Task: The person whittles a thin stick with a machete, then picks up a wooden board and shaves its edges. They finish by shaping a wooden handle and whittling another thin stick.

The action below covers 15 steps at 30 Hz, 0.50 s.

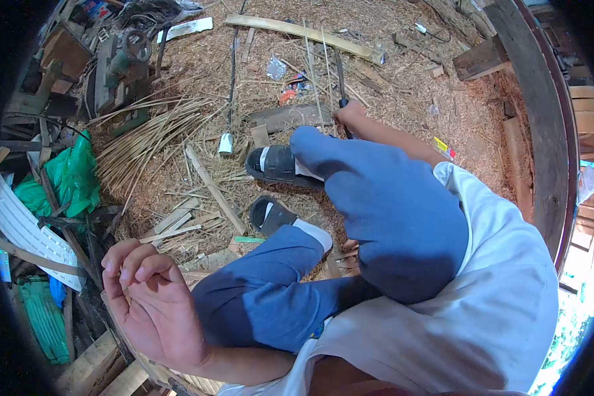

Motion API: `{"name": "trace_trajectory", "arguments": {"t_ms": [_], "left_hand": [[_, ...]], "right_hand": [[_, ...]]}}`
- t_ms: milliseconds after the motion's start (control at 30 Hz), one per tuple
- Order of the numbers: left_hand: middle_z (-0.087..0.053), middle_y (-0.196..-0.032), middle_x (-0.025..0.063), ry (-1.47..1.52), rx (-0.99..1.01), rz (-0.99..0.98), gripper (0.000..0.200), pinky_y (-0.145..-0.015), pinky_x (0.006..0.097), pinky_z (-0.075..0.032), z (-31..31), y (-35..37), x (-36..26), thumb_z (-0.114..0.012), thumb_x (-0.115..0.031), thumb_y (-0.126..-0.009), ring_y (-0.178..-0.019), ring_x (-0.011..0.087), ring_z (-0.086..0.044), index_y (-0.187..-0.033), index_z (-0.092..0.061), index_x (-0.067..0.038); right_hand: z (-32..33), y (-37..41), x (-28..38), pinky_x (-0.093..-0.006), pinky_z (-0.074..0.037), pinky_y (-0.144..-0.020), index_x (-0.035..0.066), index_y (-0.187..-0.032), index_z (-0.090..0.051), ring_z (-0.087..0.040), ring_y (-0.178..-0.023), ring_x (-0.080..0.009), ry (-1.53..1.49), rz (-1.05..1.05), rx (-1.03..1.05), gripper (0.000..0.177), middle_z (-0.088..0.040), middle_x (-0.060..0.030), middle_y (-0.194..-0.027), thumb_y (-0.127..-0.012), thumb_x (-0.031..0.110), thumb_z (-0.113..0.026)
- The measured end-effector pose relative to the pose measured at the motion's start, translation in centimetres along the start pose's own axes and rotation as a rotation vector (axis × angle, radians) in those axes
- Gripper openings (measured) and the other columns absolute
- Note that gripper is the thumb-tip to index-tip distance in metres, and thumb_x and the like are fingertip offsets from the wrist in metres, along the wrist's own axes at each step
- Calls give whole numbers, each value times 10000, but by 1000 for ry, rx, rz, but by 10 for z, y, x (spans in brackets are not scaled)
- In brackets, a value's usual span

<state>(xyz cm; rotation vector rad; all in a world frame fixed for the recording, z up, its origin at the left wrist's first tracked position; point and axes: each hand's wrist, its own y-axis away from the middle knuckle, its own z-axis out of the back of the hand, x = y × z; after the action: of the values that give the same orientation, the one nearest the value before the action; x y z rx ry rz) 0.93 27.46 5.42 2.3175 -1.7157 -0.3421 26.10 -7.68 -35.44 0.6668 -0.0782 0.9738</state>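
My left hand (162,303) is raised at the lower left, palm up. Its fingers are loosely bent and apart, with nothing in them. Beyond my raised knee, my right hand (351,113) is closed around the black handle of a long, narrow, dark-bladed knife (340,72), whose blade points away from me. Part of that hand is hidden behind the knee. Thin pale strips (311,63) lie on the ground beside the blade. A flat piece of wood (290,119) lies just left of my right hand, near my sandal (270,163).
A fanned bundle of split strips (148,142) lies at left, beside a green plastic bag (66,175) and a vise-like metal tool (122,59). A long board (303,31) crosses the far ground. Shavings cover the floor. A heavy wooden beam (541,119) runs along the right.
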Motion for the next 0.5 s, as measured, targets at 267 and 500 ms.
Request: {"name": "trace_trajectory", "arguments": {"t_ms": [267, 500], "left_hand": [[-451, -963, 50, -15, -4, -5, 44, -855, 350, -384, 5, -4, -1, -427, -90, -997, -867, 175, -454, -990, -436, -47], [-455, -969, 57, -35, 7, -21, 54, -853, 354, -383, 7, -6, 0, -407, -87, -1016, -870, 176, -454, -1027, -432, -41]], "right_hand": [[-12, -8, 5, -463, -553, -921, -9, -1126, -688, -695, -1087, -386, 40, -49, -15, 377, -704, -250, -1147, -804, 187, -694], [-14, 5, 17, -480, -541, -940, -9, -1179, -646, -674, -1099, -408, -52, 18, -157, 415, -686, -264, -1168, -831, 214, -684]]}}
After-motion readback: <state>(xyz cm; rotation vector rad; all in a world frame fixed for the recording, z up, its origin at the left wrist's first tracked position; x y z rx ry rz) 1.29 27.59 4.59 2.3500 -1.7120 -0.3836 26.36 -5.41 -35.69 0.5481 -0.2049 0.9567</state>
